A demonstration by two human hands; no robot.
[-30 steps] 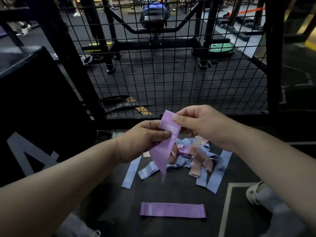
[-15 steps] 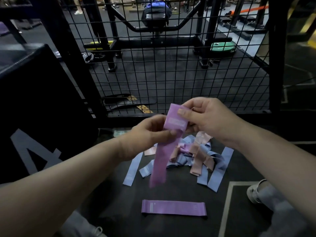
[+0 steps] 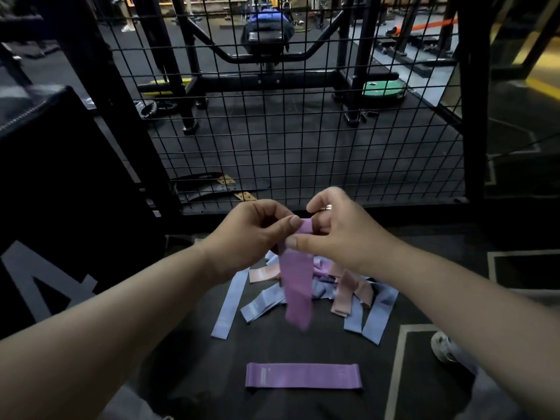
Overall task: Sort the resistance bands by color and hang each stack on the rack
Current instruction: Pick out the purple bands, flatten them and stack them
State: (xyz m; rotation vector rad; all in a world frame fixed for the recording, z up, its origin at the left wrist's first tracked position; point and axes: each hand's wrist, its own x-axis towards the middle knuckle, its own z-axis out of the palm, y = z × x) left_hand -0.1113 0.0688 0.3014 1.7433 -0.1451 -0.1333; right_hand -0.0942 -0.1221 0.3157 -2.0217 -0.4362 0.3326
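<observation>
Pinching the top end of a purple resistance band [image 3: 297, 286] with both the left hand [image 3: 254, 228] and the right hand [image 3: 342, 234], thumbs and fingers curled onto it from either side, up in front of the black wire mesh panel [image 3: 303, 131]. Letting the rest dangle straight down, lower end kinda blurry, over a messy pile of blue and pink bands [image 3: 348, 286] near the far edge of the dark floor [image 3: 188, 344], just short of the mesh. Got a second purple band [image 3: 303, 375] lying flat nearer in, well apart from the pile. Also seeing one long blue band [image 3: 228, 304] stretched out at the pile's left side, a white shoe [image 3: 442, 348] toward the right edge, and a green weight plate [image 3: 383, 90] beyond the mesh.
</observation>
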